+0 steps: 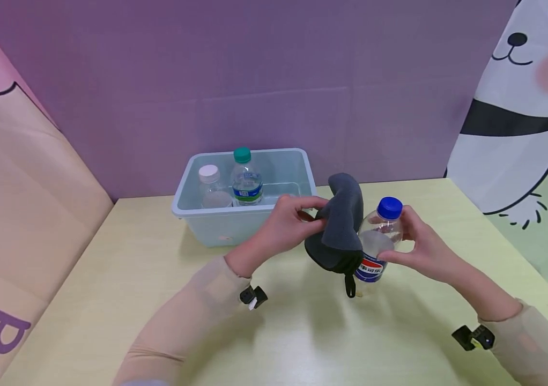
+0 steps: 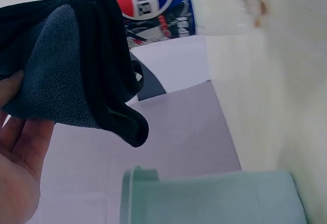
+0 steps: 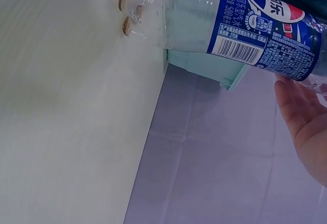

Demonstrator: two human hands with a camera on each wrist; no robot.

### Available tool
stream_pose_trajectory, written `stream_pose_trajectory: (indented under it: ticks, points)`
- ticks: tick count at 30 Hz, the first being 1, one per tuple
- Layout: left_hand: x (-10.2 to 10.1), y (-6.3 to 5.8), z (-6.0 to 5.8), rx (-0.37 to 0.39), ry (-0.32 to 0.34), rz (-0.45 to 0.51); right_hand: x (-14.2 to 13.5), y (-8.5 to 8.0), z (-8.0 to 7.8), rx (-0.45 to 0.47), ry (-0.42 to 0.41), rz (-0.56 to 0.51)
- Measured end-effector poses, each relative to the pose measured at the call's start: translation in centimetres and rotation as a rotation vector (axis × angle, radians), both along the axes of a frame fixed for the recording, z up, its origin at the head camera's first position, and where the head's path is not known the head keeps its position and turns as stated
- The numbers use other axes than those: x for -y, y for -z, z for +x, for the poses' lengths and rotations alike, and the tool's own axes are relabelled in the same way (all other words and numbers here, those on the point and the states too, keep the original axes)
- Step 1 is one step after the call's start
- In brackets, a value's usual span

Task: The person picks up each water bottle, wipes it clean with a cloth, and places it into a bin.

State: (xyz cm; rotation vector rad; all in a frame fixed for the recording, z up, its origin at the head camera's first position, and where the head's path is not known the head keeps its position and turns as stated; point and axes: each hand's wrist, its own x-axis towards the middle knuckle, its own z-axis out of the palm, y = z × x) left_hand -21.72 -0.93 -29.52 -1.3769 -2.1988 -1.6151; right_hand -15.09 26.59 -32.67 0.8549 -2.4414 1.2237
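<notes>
A dark grey, fuzzy cloth [image 1: 343, 217] with black trim and a small hanging loop hangs from my left hand [image 1: 293, 222], which pinches it between thumb and fingers. In the left wrist view the folded cloth [image 2: 56, 63] shows its thick black edge. My right hand [image 1: 426, 246] grips a clear Pepsi bottle [image 1: 375, 241] near its shoulder, thumb on the near side. The bottle has a blue cap and a blue label, and the cloth overlaps its left side in the head view. Its bumpy base shows close over the table in the right wrist view.
A light blue plastic bin [image 1: 226, 230] stands at the back of the pale wooden table [image 1: 124, 300]. Inside it are a white-capped bottle [image 1: 213, 187] and a green-capped bottle [image 1: 246, 179]. A purple backdrop [image 1: 206, 80] rises right behind the table.
</notes>
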Motion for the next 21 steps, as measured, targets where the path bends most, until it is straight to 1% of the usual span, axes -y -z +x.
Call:
stream_pose_trajectory:
  ticks: [4,7,11,14,16,21]
  points:
    - [-1.2,-0.2,0.0,0.008,-0.001,-0.027,0.1,-0.3,0.1,0.013,0.020,0.011]
    - [-2.2,0.2,0.0,0.021,0.032,-0.029,0.1,-0.3,0.2,0.007,0.027,0.012]
    - [-3.0,0.9,0.0,0.017,0.098,0.039,0.1,-0.3,0.2,-0.012,0.021,0.006]
    - [-3.3,1.2,0.0,-0.002,0.122,0.078,0.1,-0.3,0.0,-0.018,0.024,0.012]
    - [-3.4,1.3,0.0,-0.003,0.123,0.080,0.1,-0.3,0.0,-0.015,0.031,0.019]
    - [-3.5,1.8,0.0,-0.013,0.087,0.059,0.2,-0.3,0.1,0.003,0.038,0.016]
